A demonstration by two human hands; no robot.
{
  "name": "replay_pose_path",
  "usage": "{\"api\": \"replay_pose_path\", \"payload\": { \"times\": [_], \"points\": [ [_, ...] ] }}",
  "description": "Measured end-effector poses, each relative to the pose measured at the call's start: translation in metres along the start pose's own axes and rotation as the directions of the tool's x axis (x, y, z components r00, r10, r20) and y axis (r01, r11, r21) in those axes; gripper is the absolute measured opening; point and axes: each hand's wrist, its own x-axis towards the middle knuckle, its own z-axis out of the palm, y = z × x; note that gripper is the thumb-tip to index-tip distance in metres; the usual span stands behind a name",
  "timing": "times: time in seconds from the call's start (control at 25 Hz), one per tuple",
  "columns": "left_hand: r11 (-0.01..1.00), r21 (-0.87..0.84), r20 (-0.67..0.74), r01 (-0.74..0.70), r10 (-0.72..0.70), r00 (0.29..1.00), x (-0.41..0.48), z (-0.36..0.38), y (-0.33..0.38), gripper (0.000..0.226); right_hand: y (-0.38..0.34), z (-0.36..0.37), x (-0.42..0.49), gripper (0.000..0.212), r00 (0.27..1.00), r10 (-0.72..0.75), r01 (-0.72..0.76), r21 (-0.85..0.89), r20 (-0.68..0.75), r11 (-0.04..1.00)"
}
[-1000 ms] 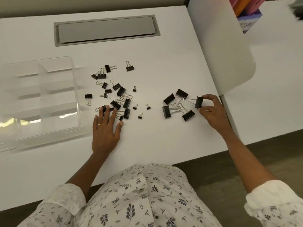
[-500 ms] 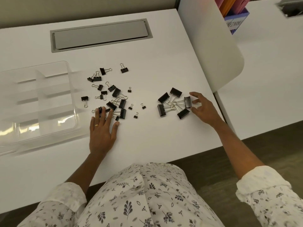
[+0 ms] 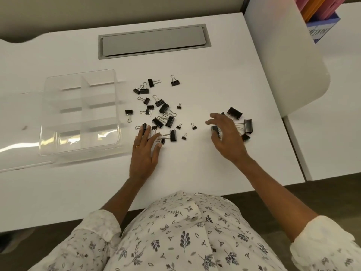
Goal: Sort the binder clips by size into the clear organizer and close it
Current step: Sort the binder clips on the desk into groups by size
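Tabletop: white, with a grey recessed hatch set in at the far side.
Clear organizer: on the tabletop, left of the clips; open, its divided compartments showing no clips.
Small and medium binder clips: black, loosely scattered at mid-tabletop, just right of the organizer, all outside it.
Large binder clips: separate cluster to the right, well apart from the organizer, wire handles tangled.
Left hand: lies flat on the tabletop, ring on one finger.
Left grip: fingers straight and spread, tips touching the nearest clips of the scattered pile; nothing pinched.
Right hand: over the large cluster, covering part of it.
Right grip: fingers bent and fanned; one large clip sits between forefinger and thumb, but I cannot tell whether it is pinched.
Writing: blue box at far right holds pink and orange folders; its label is upside down and cut off, not legible.
Clothing: white shirt with a dark leaf print.
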Motion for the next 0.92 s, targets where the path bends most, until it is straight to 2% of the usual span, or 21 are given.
{"api": "replay_pose_path", "payload": {
  "times": [0.08, 0.2, 0.28, 0.4, 0.52, 0.68, 0.8, 0.92],
  "points": [
    [0.996, -0.089, -0.04, 0.01, -0.014, 0.999, -0.002, -0.003, 0.001, 0.037, -0.02, 0.034, 0.005, 0.035, 0.988, -0.098, 0.101, -0.013, 0.117, 0.995],
    [0.982, -0.172, -0.047, 0.076, -0.085, 0.995, -0.002, -0.004, 0.001, 0.042, -0.04, 0.075, 0.014, 0.046, 0.938, -0.136, 0.164, -0.062, 0.317, 0.985],
    [0.977, -0.192, -0.055, 0.093, -0.105, 0.993, 0.005, -0.004, 0.001, 0.045, -0.047, 0.088, 0.019, 0.046, 0.917, -0.163, 0.219, -0.119, 0.365, 0.968],
    [0.984, -0.152, -0.058, 0.089, -0.098, 0.993, 0.024, -0.007, 0.006, 0.049, -0.05, 0.091, 0.022, 0.036, 0.914, -0.22, 0.283, -0.147, 0.341, 0.948],
    [0.998, -0.009, -0.012, 0.059, -0.059, 0.998, 0.047, -0.008, 0.011, 0.05, -0.047, 0.089, 0.015, 0.038, 0.906, -0.247, 0.312, -0.147, 0.345, 0.939],
    [0.983, 0.182, -0.001, 0.038, -0.038, 0.999, 0.064, -0.005, 0.009, 0.045, -0.041, 0.08, 0.01, 0.043, 0.926, -0.175, 0.204, -0.056, 0.334, 0.977],
    [0.985, 0.166, -0.022, 0.045, -0.042, 0.999, 0.064, -0.007, 0.006, 0.041, -0.035, 0.066, 0.018, 0.046, 0.948, -0.136, 0.144, -0.006, 0.288, 0.99],
    [0.996, 0.058, -0.017, 0.064, -0.063, 0.998, 0.062, -0.012, 0.009, 0.045, -0.022, 0.051, 0.032, 0.047, 0.972, -0.084, 0.089, -0.012, 0.22, 0.996]
  ]
}}
